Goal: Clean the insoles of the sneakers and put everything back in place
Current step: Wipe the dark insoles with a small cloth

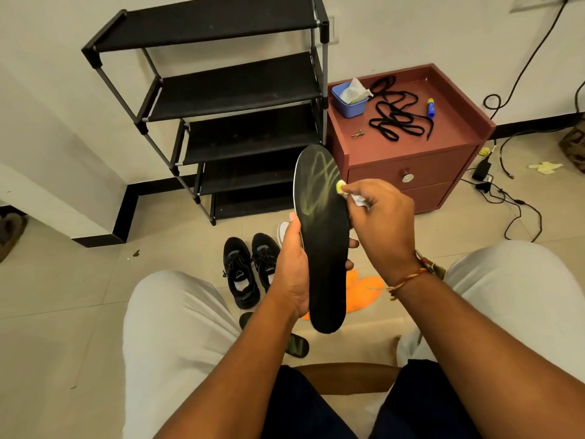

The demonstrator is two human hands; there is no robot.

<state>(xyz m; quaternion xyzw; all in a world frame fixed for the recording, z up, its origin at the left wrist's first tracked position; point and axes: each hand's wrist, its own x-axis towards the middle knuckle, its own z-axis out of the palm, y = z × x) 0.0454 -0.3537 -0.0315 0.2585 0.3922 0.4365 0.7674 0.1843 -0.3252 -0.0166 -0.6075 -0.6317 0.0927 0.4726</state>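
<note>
Left grip (292, 274) clasps insole (323, 248); right grip (380, 223) pinches yellow-tipped item (341, 186), mostly hidden.

Rack (234, 87) stands left of table (456, 128). Laces (394, 117) and tub (351, 106) lie on table. Sneakers (239, 274) sit on floor (79, 312) before rack.

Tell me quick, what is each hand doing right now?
Left hand: closed around the black insole, holding it up.
Right hand: pinching a small yellow-tipped tube against the insole's streaked upper part.
</note>
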